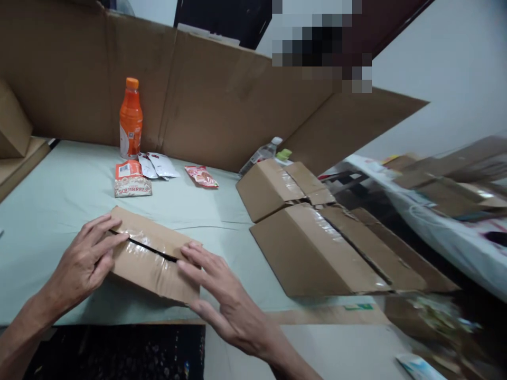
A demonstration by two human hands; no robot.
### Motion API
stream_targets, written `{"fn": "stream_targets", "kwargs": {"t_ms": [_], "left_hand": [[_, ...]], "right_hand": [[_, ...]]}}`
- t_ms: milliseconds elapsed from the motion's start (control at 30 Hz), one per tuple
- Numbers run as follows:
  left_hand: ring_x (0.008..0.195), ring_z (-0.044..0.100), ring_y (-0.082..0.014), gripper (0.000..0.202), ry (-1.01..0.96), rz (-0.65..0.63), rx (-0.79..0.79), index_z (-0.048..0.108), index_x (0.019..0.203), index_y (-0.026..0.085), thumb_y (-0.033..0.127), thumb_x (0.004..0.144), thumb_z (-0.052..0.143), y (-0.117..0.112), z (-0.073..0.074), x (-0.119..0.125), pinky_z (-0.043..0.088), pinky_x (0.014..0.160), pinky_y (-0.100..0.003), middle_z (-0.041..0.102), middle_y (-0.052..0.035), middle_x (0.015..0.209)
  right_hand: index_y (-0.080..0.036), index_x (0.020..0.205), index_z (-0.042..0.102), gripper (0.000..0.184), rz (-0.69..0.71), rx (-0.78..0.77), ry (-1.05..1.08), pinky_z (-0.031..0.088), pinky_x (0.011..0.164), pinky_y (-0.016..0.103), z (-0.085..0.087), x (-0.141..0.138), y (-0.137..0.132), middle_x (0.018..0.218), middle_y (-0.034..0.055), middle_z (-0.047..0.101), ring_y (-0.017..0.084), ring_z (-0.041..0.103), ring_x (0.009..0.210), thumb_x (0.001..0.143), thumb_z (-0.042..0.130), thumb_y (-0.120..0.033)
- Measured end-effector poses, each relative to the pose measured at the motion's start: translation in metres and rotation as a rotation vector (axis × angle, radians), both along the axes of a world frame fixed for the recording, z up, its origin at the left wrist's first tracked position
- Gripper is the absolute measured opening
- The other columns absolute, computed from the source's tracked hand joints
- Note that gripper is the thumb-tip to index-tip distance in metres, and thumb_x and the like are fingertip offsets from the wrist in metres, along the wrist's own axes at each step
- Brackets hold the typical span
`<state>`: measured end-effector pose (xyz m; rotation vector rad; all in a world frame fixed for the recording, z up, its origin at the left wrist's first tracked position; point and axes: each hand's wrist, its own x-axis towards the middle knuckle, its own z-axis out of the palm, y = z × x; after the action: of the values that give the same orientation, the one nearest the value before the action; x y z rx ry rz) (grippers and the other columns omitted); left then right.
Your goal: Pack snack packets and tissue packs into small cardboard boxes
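A small cardboard box (158, 266) sits near the front of the green-covered table, turned at an angle. Two top flaps nearly meet over a narrow dark gap, and shiny clear tape lies along them. At its left end my left hand (85, 258) grips the box, index finger stretched over the gap. My right hand (222, 295) holds the opposite end, fingertips on the flaps and thumb low at the near corner. The inside of the box is hidden.
An orange drink bottle (130, 119), a snack pouch (133, 182), white packets (162, 165) and a red packet (202, 177) stand or lie behind. Larger cardboard boxes (301, 258) are at right, near a clear bottle (261, 154). A cardboard wall (222, 100) borders the back.
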<state>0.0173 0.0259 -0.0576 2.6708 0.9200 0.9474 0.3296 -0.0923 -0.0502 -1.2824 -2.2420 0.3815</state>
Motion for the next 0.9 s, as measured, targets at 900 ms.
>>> {"fn": "stream_targets", "kwargs": {"t_ms": [900], "left_hand": [[0.143,0.045,-0.0381,0.054,-0.014,0.108,-0.077,0.052,0.150,0.038,0.052,0.098,0.060,-0.020,-0.023,-0.012,0.055,0.108,-0.055,0.053,-0.0079,0.154]], "right_hand": [[-0.018,0.132,0.066,0.035,-0.877,-0.195,-0.038,0.058,0.092,0.045,-0.107,0.129,0.283,0.122,0.0109,0.070,0.024,0.069,0.105,0.103,0.062,-0.036]]}}
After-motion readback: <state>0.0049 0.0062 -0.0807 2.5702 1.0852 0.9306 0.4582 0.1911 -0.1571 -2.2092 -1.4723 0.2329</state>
